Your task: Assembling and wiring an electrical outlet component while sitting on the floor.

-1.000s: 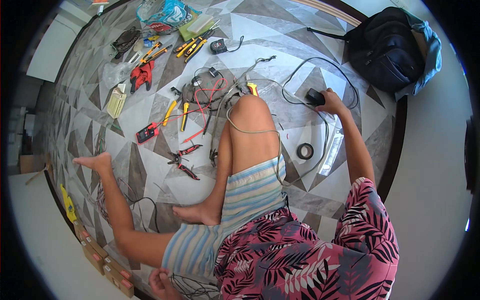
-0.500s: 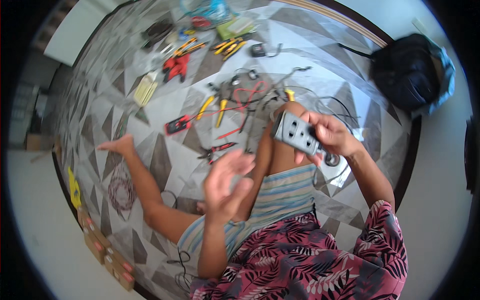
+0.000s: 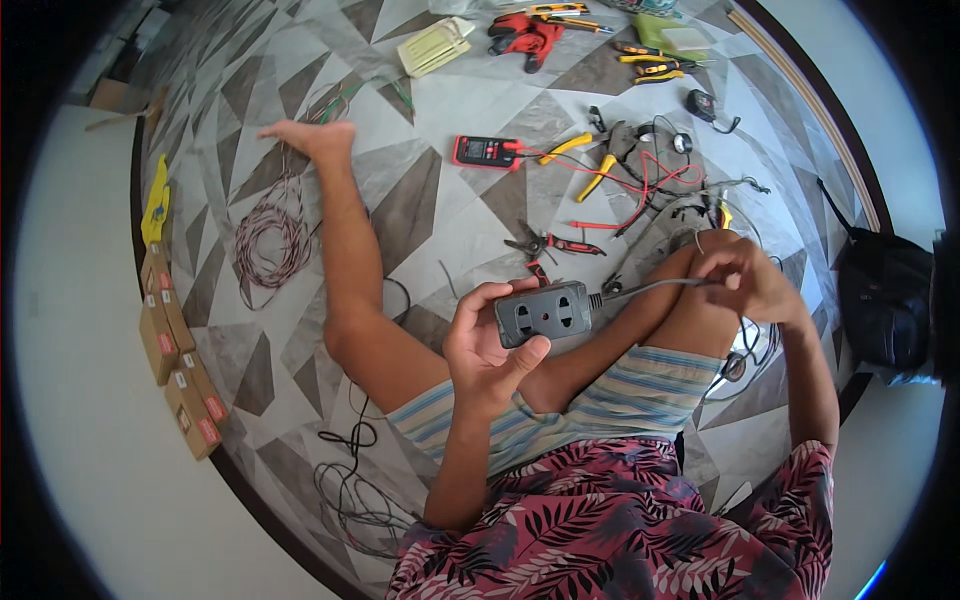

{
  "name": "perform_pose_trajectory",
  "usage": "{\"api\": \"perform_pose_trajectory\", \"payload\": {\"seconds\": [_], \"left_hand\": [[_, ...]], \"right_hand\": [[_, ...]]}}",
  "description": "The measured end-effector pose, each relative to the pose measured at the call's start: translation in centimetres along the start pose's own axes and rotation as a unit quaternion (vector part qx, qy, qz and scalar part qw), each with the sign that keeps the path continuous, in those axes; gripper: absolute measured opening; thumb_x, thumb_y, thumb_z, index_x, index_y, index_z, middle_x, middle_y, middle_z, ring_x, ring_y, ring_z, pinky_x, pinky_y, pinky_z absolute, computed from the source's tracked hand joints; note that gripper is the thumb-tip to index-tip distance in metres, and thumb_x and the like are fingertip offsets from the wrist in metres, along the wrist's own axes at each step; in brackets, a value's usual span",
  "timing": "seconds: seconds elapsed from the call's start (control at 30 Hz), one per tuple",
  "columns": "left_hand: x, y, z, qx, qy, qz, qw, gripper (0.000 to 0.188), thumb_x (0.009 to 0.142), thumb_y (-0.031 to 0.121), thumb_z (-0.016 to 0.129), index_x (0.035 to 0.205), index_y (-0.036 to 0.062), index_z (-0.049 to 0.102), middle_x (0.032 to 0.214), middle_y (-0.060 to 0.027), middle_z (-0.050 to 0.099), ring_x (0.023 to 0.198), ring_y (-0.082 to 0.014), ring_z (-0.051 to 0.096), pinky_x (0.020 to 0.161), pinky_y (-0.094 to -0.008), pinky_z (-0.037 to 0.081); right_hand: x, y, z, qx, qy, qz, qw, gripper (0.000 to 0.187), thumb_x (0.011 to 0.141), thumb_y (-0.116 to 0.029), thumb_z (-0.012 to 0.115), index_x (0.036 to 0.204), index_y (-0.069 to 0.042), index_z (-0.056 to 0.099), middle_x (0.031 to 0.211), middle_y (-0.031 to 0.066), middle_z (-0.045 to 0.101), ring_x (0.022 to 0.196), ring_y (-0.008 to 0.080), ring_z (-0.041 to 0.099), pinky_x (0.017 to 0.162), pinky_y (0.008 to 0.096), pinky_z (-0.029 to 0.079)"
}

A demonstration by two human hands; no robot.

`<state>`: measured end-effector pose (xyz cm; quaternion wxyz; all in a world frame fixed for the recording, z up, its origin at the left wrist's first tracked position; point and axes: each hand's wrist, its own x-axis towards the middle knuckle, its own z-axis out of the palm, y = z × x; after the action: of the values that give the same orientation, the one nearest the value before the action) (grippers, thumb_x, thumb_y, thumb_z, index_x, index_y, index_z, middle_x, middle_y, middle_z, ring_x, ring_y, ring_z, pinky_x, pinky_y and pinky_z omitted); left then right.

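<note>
My left hand (image 3: 482, 352) is closed around a dark grey extension socket (image 3: 546, 316), its thumb on the lower edge and fingers along the left side and top. The socket's face, with two outlets and a small red spot between them, is turned up toward me. From its right end a grey power cord (image 3: 648, 288) runs to my right hand (image 3: 752, 285), whose fingers are closed on the cord above my right knee. Beyond the socket on the floor lie red-and-black pliers (image 3: 562, 243) and a red multimeter (image 3: 488, 152) with red and black leads.
Yellow-handled cutters (image 3: 598, 177), red gloves (image 3: 528, 40), several pliers and a tape measure (image 3: 702, 104) lie farther off. A twisted wire coil (image 3: 272, 247) and small cardboard boxes (image 3: 160, 335) are at left. A black bag (image 3: 885, 300) stands at right.
The extension socket has passed from my right hand to my left, which was empty. My right hand has moved right onto the cord. The view has shifted left.
</note>
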<state>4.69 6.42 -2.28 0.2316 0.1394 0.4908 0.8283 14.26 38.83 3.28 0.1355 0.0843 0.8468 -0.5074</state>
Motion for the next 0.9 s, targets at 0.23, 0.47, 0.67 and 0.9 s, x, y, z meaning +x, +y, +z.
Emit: {"api": "perform_pose_trajectory", "payload": {"seconds": [0.23,0.47,0.67,0.9], "left_hand": [[0.3,0.1,-2.3,0.028,0.037,0.051,0.998,0.061,0.075,0.0,0.078,0.127,-0.0003,0.045,0.128,-0.0253,0.054,0.118,-0.0258,0.055,0.1,-0.0388,0.045],[0.7,-0.4,-3.9,0.041,0.077,0.049,0.995,0.06,0.071,0.0,0.081,0.12,0.0017,0.046,0.128,-0.0239,0.053,0.116,-0.0249,0.055,0.1,-0.0395,0.045],[-0.8,-2.7,-9.5,0.197,0.085,-0.134,0.968,0.051,0.071,0.001,0.078,0.112,0.0034,0.047,0.113,-0.0121,0.055,0.099,-0.0185,0.055,0.09,-0.0339,0.047],[-2.6,-6.8,-9.1,0.395,-0.113,-0.276,0.869,0.06,0.072,0.012,0.071,0.128,0.0004,0.055,0.106,-0.0148,0.062,0.097,-0.0225,0.059,0.089,-0.0347,0.047]], "right_hand": [[1.9,3.8,-5.8,-0.18,0.048,0.019,0.982,0.008,0.08,-0.002,0.068,0.084,0.002,0.063,0.068,0.0042,0.058,0.064,0.0089,0.053,0.059,0.0262,0.043],[-1.4,9.0,-12.1,-0.248,0.105,0.151,0.951,0.006,0.077,-0.001,0.068,0.082,0.002,0.066,0.071,0.0097,0.066,0.066,0.013,0.06,0.06,0.0291,0.048],[-2.6,16.9,-13.7,-0.368,-0.187,0.309,0.857,0.068,0.062,-0.05,0.086,0.111,-0.004,0.069,0.109,0.0171,0.069,0.104,0.0308,0.064,0.091,0.0402,0.049],[11.2,15.2,-13.8,-0.339,0.139,0.06,0.928,0.025,0.079,-0.021,0.07,0.096,-0.003,0.068,0.083,0.0143,0.07,0.08,0.033,0.067,0.071,0.0412,0.052]]}}
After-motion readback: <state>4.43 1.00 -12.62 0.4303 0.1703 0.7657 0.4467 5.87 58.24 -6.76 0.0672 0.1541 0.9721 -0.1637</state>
